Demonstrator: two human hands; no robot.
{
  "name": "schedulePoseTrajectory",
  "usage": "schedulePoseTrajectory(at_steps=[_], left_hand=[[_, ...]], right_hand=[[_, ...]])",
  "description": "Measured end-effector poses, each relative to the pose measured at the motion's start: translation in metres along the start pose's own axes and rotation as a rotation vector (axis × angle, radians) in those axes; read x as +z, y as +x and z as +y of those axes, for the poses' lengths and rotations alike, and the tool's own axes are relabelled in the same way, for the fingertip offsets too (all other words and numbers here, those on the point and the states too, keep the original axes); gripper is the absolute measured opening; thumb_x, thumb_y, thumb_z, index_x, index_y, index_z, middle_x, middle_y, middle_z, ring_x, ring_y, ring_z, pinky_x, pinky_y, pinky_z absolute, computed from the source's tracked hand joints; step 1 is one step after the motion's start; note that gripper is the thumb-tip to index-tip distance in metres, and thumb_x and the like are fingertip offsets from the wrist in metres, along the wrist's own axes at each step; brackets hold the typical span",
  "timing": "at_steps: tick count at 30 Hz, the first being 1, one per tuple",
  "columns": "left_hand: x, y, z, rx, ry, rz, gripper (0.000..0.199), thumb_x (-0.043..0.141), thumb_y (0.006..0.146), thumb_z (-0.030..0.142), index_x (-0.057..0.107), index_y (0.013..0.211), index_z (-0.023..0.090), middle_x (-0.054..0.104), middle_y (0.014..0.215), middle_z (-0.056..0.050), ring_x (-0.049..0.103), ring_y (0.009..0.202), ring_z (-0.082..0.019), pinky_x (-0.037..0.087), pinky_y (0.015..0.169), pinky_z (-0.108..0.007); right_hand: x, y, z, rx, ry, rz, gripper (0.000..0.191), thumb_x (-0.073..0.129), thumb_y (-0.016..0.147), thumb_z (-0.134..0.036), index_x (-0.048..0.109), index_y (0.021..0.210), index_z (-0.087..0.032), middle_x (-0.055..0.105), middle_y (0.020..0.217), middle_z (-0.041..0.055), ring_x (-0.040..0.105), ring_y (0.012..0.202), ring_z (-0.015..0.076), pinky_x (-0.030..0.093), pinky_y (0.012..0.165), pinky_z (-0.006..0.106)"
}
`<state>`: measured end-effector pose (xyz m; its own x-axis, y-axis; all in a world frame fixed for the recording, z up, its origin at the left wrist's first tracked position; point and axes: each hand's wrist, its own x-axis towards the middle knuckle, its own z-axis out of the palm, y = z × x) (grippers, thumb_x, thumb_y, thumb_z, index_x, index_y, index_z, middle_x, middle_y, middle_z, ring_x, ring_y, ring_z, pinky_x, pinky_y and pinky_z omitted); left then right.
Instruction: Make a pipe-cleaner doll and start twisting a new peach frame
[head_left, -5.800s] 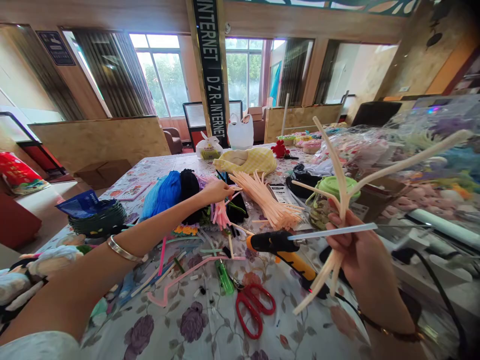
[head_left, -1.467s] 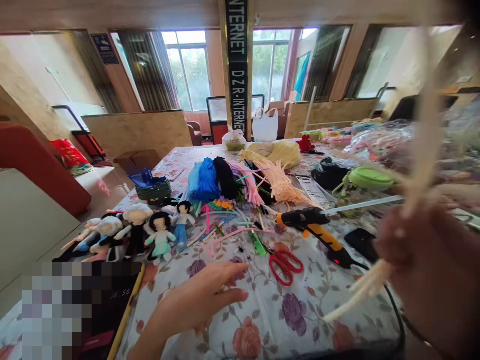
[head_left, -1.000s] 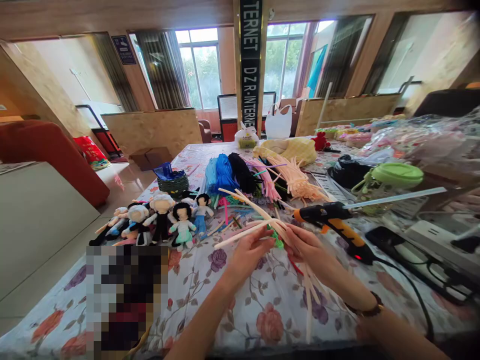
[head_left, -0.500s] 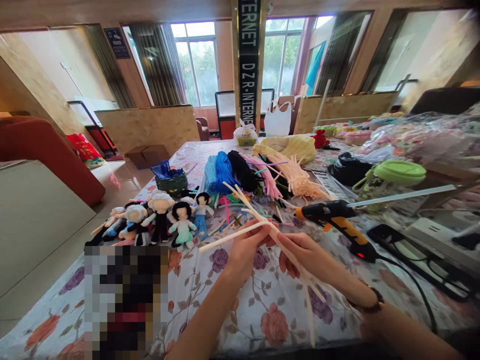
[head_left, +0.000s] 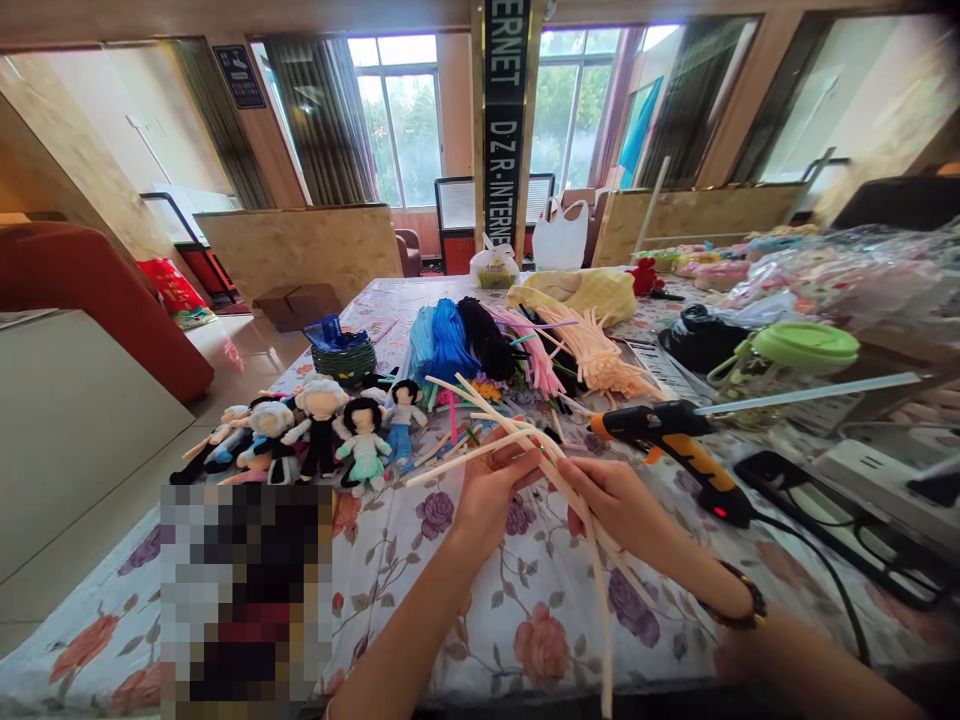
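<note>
Several cream pipe cleaners cross in a loose bunch above the flowered tablecloth. My left hand is closed on the bunch where the stems cross, with ends fanning out to the upper left. Close beside it, my right hand pinches the same bunch, and long ends hang below toward the table's near edge. Parts of the crossing are hidden by my fingers. To the right of my hands lies a black and orange glue gun with a clear glue stick in its back and a red light lit.
Small pipe-cleaner dolls lie at left, near a dark green coil. Behind my hands are blue bundles, a black bundle and peach pipe cleaners. A green-lidded jar and a power strip sit at right.
One stem that stretched to the left now bends over the crossing, and a long end hangs lower and nearer the middle. Both hands stay on the bunch. The view has shifted slightly.
</note>
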<state>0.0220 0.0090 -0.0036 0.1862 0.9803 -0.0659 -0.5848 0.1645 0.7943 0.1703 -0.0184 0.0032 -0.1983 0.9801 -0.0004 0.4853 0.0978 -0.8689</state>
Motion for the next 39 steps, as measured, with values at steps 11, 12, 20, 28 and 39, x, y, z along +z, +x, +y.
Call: schedulePoseTrajectory(at_steps=[11,12,20,28,39], left_hand=[[0.004,-0.002,-0.005,-0.057,0.047,-0.028,0.043,0.078,0.058,0.018,0.068,0.1,0.018,0.073,0.082,-0.004,0.066,0.074,-0.014,0.05,0.078,-0.027],[0.004,-0.002,-0.005,-0.052,0.048,-0.023,0.041,0.078,0.059,0.018,0.068,0.098,0.018,0.073,0.081,-0.004,0.066,0.075,-0.014,0.05,0.077,-0.026],[0.002,0.0,-0.001,-0.068,0.121,0.029,0.04,0.076,0.061,0.018,0.066,0.1,0.014,0.072,0.085,-0.007,0.067,0.077,-0.017,0.051,0.075,-0.028],[0.012,-0.002,-0.002,-0.08,0.075,0.024,0.051,0.076,0.06,0.016,0.058,0.108,0.018,0.07,0.083,-0.005,0.067,0.075,-0.019,0.052,0.074,-0.033],[0.026,0.0,-0.012,0.074,0.029,0.139,0.04,0.077,0.058,0.016,0.06,0.095,0.018,0.069,0.08,0.0,0.064,0.075,-0.014,0.05,0.073,-0.028]], right_hand=[[0.0,0.004,0.006,-0.068,0.018,-0.04,0.046,0.035,0.088,-0.055,0.048,0.061,-0.018,0.048,0.048,-0.0025,0.042,0.044,0.0102,0.031,0.042,0.022],[-0.001,0.003,0.007,-0.07,0.011,-0.033,0.047,0.035,0.088,-0.055,0.048,0.061,-0.018,0.047,0.048,-0.0027,0.042,0.043,0.0098,0.03,0.041,0.022],[-0.02,-0.004,0.005,-0.024,0.181,0.265,0.045,0.04,0.085,-0.058,0.059,0.079,-0.017,0.055,0.051,-0.0011,0.042,0.036,0.0088,0.029,0.035,0.021],[-0.03,-0.01,0.005,-0.058,0.166,0.371,0.039,0.041,0.086,-0.055,0.058,0.091,-0.02,0.057,0.056,-0.0008,0.045,0.04,0.0103,0.033,0.038,0.023],[-0.011,-0.007,0.017,-0.182,-0.265,0.053,0.034,0.038,0.09,-0.044,0.041,0.065,-0.022,0.046,0.054,-0.0034,0.039,0.049,0.0109,0.029,0.049,0.024]])
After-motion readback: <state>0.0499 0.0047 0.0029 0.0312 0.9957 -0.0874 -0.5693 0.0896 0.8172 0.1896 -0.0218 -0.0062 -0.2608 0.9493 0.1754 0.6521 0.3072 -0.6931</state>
